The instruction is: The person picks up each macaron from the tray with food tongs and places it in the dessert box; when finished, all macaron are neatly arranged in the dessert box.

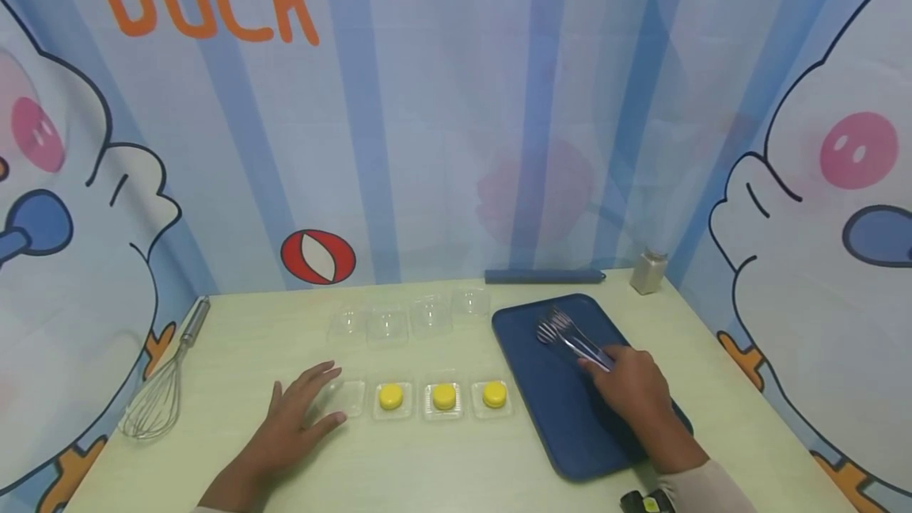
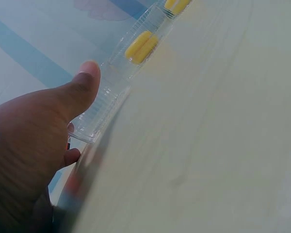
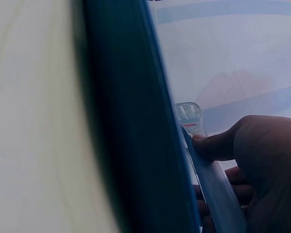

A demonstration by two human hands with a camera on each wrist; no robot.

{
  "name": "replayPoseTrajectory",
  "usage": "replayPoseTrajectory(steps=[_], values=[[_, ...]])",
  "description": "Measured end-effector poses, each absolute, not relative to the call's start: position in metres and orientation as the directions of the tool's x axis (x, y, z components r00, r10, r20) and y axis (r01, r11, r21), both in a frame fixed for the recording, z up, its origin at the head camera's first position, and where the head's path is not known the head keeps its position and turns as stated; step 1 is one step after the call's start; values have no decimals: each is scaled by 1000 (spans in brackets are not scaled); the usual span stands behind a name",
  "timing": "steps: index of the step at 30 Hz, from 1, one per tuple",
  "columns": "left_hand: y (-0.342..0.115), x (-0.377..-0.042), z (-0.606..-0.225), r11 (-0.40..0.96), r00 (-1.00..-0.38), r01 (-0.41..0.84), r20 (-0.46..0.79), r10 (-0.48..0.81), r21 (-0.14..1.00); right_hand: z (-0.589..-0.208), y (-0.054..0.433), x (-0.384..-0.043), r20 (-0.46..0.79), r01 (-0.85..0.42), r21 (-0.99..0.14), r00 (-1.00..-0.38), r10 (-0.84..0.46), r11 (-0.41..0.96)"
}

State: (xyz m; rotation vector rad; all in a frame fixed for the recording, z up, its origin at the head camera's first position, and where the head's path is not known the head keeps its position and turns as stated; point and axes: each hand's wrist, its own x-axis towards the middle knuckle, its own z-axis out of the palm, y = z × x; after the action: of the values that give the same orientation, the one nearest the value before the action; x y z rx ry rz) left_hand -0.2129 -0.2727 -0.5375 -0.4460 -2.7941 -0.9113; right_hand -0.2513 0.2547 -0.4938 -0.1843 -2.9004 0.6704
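On the right, my right hand [image 1: 634, 390] grips metal tongs [image 1: 580, 343] above a blue tray [image 1: 520, 362]. The tongs' slotted head [image 3: 189, 112] also shows in the right wrist view. My left hand [image 1: 288, 422] is spread at the left end of a row of clear plastic boxes, thumb and fingers around the corner of a box [image 1: 349, 400] with nothing in it. Whether they touch it is hard to tell. Three yellow macarons [image 1: 390, 397], [image 1: 444, 397], [image 1: 495, 395] sit in the other boxes, one in each.
Behind the row stand several clear plastic lids [image 1: 387, 324]. A whisk [image 1: 164, 386] lies at the left edge. Along the back are a dark blue bar [image 1: 545, 277] and a small metal canister [image 1: 648, 273]. A printed curtain [image 1: 442, 101] closes off the back.
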Motion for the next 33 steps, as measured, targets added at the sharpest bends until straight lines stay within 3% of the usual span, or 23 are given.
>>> replayPoseTrajectory(steps=[33], values=[[-273,-213,-537,780,-949,312,226,222,543,-496,256,-252,117,97,-446,-979,166,890]])
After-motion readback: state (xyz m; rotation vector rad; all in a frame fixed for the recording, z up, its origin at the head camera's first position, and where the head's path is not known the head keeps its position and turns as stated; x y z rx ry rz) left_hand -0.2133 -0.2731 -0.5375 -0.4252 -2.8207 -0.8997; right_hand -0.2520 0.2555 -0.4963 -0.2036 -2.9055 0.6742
